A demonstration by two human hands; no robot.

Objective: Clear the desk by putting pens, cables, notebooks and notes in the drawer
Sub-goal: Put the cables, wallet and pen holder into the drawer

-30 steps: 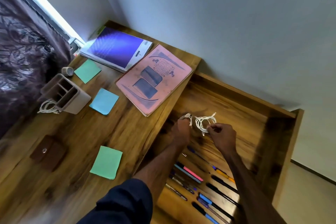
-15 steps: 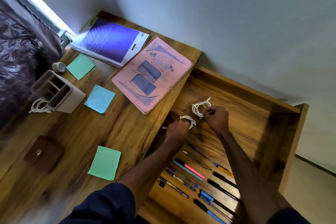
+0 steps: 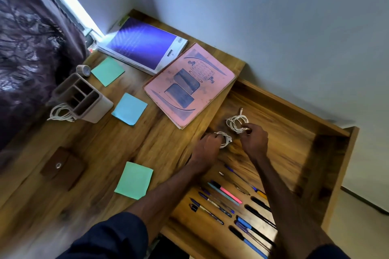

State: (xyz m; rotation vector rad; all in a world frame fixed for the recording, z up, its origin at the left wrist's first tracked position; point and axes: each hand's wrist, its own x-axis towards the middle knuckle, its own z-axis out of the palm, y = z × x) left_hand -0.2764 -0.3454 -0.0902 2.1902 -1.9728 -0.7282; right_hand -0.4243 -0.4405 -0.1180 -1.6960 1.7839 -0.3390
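Both my hands reach into the open wooden drawer (image 3: 328, 170) right of the desk. My left hand (image 3: 207, 149) grips a coiled white cable (image 3: 224, 140) low over the drawer floor. My right hand (image 3: 253, 139) pinches a second coiled white cable (image 3: 235, 122) farther back. Several pens (image 3: 231, 202) lie in rows at the drawer's near end. On the desk (image 3: 168, 145) rest a pink notebook (image 3: 189, 86), a purple notebook (image 3: 143, 45), two green notes (image 3: 107, 71) (image 3: 134, 181), a blue note (image 3: 129, 109) and a third white cable (image 3: 60, 112).
A beige pen holder (image 3: 83, 98) stands at the desk's left beside a tape roll (image 3: 83, 69). A brown pouch (image 3: 61, 167) lies at the near left. A dark curtain (image 3: 27, 38) hangs at the left, and a wall runs behind the desk and drawer.
Both hands moved deeper into the drawer with their cable coils, toward its back left. The two coils have come apart from each other.
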